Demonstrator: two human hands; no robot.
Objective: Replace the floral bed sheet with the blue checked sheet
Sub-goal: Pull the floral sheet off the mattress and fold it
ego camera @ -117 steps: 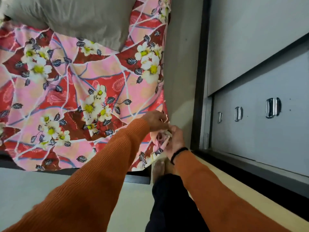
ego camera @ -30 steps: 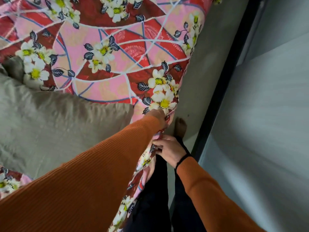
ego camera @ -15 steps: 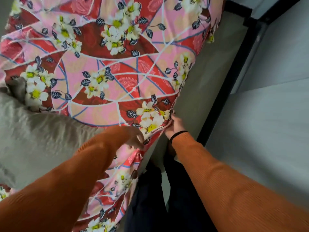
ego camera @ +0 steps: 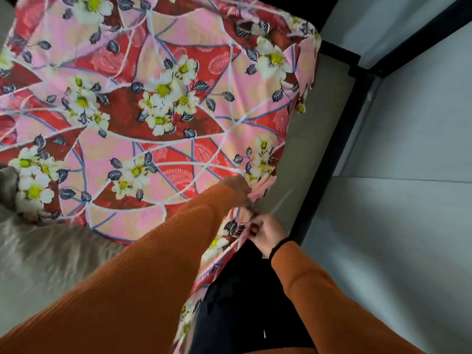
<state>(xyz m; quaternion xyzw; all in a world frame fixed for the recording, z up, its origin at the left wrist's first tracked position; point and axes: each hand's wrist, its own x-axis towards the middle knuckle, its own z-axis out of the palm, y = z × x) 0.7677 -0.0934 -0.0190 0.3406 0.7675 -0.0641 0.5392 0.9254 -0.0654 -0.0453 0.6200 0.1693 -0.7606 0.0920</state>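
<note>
The floral bed sheet (ego camera: pixel 158 103), pink and red with white flowers, covers the bed across the upper left of the head view. Its right edge is bunched and lifted off the side of the bed. My left hand (ego camera: pixel 237 186) grips that bunched edge from above, orange sleeve up to the wrist. Just below it my right hand (ego camera: pixel 265 232) pinches a lower stretch of the same edge, where it hangs over my dark trousers. The blue checked sheet is not in view.
A grey pillow (ego camera: pixel 43 254) lies on the bed at lower left. Grey floor (ego camera: pixel 314 139) runs in a narrow strip between the bed and a black-framed grey cabinet (ego camera: pixel 408 200) on the right.
The view has swung toward the far end of the bed. My hands have shifted along the sheet's right edge. The right hand has come out from under the edge and now pinches it.
</note>
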